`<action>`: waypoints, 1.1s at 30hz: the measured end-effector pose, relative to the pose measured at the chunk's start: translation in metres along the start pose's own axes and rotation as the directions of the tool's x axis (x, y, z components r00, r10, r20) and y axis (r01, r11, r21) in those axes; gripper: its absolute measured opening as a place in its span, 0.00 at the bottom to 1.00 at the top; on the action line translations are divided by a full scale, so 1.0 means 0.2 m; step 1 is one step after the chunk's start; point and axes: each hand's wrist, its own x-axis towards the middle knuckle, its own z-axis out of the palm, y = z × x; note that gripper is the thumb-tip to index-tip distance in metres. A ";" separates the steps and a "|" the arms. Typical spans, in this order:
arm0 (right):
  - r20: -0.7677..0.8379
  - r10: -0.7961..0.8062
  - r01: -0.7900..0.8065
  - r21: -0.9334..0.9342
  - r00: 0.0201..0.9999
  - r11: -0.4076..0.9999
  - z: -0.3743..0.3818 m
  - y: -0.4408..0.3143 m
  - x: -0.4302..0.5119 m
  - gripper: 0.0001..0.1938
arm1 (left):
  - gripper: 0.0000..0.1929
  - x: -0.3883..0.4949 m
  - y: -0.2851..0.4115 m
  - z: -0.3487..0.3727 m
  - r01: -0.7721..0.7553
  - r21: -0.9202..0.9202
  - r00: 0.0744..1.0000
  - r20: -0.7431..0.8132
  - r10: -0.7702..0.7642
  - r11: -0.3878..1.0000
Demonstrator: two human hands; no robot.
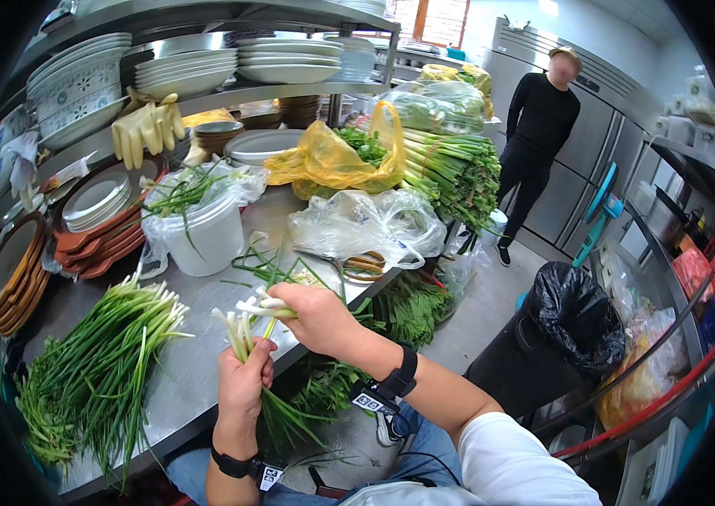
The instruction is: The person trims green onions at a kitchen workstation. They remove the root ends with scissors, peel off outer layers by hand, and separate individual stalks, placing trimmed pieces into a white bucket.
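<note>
My left hand (245, 377) is closed around a small bunch of green onions (240, 335), white ends up, with the green leaves hanging below the table's edge. Just above it, my right hand (316, 316) grips several green onions by their white stalks (264, 305), which point left. To the left, a large pile of green onions (104, 354) lies on the stainless steel table (187, 373). Behind my hands, a white plastic bucket (206, 237), lined with a clear bag, holds onion trimmings. Loose green leaves lie between the bucket and my right hand.
Clear plastic bags (364, 228), a yellow bag (332, 158) of greens and bundled green onions (452, 171) cover the table's back. Stacked plates (288, 60) fill the shelf. More greens (408, 307) lie below the table's edge. A black bin (547, 335) stands right; a person (541, 126) stands beyond.
</note>
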 end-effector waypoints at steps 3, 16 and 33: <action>0.015 -0.047 0.049 -0.165 0.999 0.985 0.00 0.04 0.00 0.11 | 0.10 0.00 0.00 -0.01 -0.004 0.005 1.000 0.005 0.004 1.000; 0.187 -0.146 0.188 -0.232 0.971 0.954 -0.02 0.09 0.01 0.05 | 0.10 0.01 0.00 -0.03 -0.032 0.101 0.999 0.001 0.032 0.994; -0.042 0.140 -0.144 -0.124 0.989 0.982 0.07 0.15 0.14 0.12 | 0.10 0.06 -0.04 -0.06 -0.021 0.023 0.995 -0.096 0.023 1.000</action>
